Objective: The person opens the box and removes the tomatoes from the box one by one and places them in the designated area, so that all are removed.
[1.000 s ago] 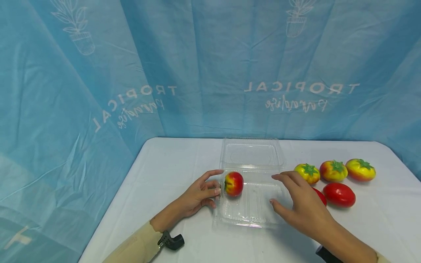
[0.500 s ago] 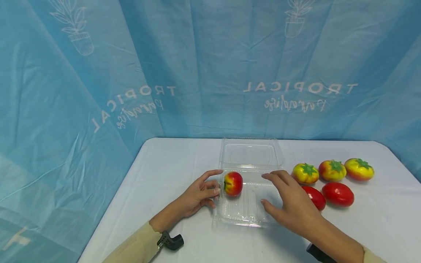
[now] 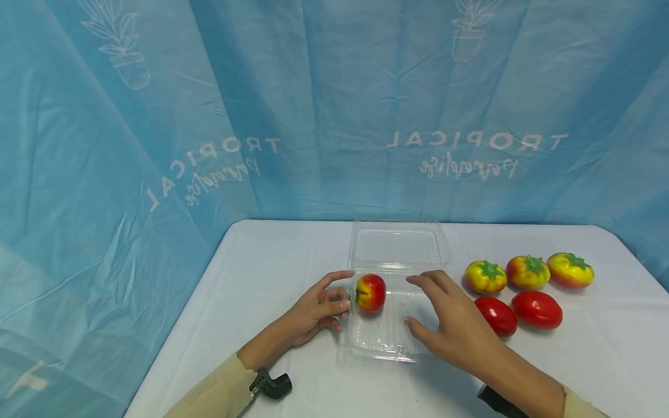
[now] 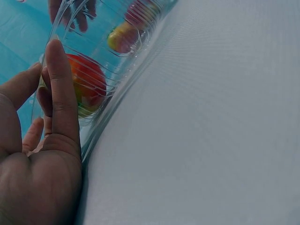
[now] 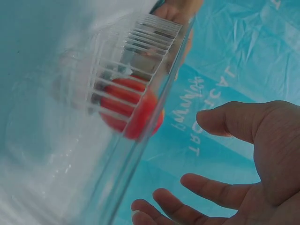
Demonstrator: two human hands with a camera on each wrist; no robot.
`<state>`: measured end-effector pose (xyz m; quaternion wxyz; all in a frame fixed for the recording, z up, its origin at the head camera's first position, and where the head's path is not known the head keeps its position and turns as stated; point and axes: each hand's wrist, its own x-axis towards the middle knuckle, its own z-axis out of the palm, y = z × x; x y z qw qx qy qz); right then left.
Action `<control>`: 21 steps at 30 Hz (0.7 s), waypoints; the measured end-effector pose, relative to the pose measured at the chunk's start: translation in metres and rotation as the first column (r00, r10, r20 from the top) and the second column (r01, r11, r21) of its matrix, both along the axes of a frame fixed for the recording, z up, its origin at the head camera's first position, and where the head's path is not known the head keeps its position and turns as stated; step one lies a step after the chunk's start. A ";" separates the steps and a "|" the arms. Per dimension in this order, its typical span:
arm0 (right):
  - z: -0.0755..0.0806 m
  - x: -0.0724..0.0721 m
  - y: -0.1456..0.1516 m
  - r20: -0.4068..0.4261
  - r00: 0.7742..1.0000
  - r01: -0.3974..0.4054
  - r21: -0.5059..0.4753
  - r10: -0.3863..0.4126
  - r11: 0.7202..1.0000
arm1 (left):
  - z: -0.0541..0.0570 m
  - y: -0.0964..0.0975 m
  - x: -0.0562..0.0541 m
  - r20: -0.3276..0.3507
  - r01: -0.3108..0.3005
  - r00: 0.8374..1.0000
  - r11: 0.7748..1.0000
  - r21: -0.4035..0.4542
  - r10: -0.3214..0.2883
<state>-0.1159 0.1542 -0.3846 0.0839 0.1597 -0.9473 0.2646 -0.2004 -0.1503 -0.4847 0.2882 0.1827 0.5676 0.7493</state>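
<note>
A clear plastic clamshell container lies on the white table, its lid folded back. Inside its left part sits a round red-and-yellow fruit, also seen through the ribbed wall in the left wrist view. My left hand pinches the container's left rim between thumb and fingers. Over the right half of the container hovers my right hand, thumb and fingers spread apart, holding nothing. The right wrist view shows that same hand beside the clear wall.
Right of the container, three yellow-red fruits with green leafy tops stand in a back row, among them a yellow one. Two glossy red fruits lie in front of them. A blue printed cloth hangs behind the table.
My right hand has moved left over the container, uncovering more of the nearer red fruit. The left hand and the fruit inside the container stay where they were.
</note>
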 end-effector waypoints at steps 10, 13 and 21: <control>0.000 -0.002 -0.015 0.022 1.000 -0.012 0.001 0.012 1.000 | -0.002 0.001 -0.001 -0.012 -0.001 1.000 1.000 0.015 0.001; -0.001 -0.003 -0.018 0.018 1.000 -0.014 0.005 0.014 1.000 | -0.002 0.001 -0.001 -0.014 -0.003 1.000 1.000 0.016 0.003; -0.009 -0.010 -0.025 0.009 0.999 -0.049 0.003 0.049 0.999 | -0.001 0.001 0.000 -0.011 -0.004 1.000 1.000 0.012 0.005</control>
